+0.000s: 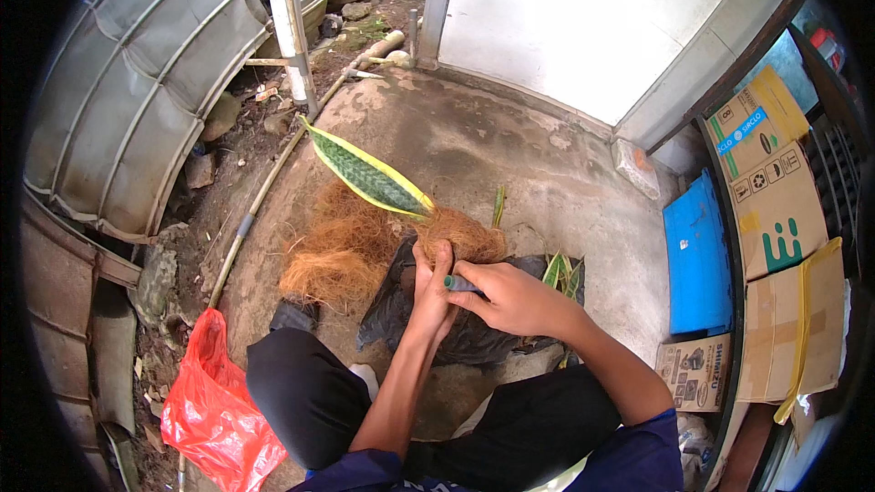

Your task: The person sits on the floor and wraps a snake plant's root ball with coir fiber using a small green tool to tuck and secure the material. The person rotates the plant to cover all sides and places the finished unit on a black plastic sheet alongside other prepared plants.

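My left hand [431,287] grips the underside of a ball of brown coconut fibre [465,236]. From the ball a snake plant leaf [369,181], green with yellow margins, points up and to the left. Between the thumb and fingers of my right hand [516,294] is a small green-ended cylinder [462,284], possibly a thread spool, close against my left hand. Black plastic sheeting [472,338] lies below both hands. More snake plant leaves [564,273] rest at its right side, partly hidden by my right forearm. Loose coconut fibre [335,253] is heaped on the concrete to the left.
A red plastic bag [219,410] sits by my left knee. A long pipe [263,191] edges the concrete floor [506,130]. Along the right stand a blue plastic container [697,260] and cardboard boxes [779,205] on a rack. A white door [547,20] is ahead.
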A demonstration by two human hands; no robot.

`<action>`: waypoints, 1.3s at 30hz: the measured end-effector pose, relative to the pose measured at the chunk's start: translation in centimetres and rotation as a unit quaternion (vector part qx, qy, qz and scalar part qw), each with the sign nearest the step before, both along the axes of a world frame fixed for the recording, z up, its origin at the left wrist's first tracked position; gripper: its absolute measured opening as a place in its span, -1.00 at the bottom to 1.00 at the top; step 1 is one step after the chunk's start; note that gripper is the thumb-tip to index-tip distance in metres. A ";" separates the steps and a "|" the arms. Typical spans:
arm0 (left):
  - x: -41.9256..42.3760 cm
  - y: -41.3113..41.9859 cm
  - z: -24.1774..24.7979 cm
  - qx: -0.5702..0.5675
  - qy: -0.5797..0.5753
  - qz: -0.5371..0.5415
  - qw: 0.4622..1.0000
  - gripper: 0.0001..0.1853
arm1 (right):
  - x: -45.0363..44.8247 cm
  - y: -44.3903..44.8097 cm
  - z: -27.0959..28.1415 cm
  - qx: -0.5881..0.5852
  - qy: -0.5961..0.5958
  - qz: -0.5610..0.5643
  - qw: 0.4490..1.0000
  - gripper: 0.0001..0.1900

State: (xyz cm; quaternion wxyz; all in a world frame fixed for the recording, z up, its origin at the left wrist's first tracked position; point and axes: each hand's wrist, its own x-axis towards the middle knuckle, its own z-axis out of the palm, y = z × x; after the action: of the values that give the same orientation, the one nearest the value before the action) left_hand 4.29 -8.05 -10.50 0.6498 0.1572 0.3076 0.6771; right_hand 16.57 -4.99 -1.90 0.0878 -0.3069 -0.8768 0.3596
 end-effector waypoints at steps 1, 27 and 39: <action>0.1 0.0 0.3 -0.005 0.006 0.006 1.000 -0.32 | 0.0 0.0 0.0 -0.006 -0.006 0.000 1.000 -0.64; -2.6 0.5 1.6 0.040 -0.150 0.052 0.986 -0.43 | 1.2 0.8 0.2 -0.230 0.103 -0.038 0.967 -0.71; -3.2 -0.4 2.9 0.028 -0.203 -0.025 0.978 -0.35 | 1.3 1.4 -0.7 -0.448 0.247 -0.162 0.844 -0.70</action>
State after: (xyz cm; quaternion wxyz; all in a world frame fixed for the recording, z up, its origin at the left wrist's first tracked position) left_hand 1.13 -8.41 -7.57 0.7108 0.0423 0.1463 0.6868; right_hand 17.90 -3.60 -2.56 0.2117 -0.3515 -0.5077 0.7575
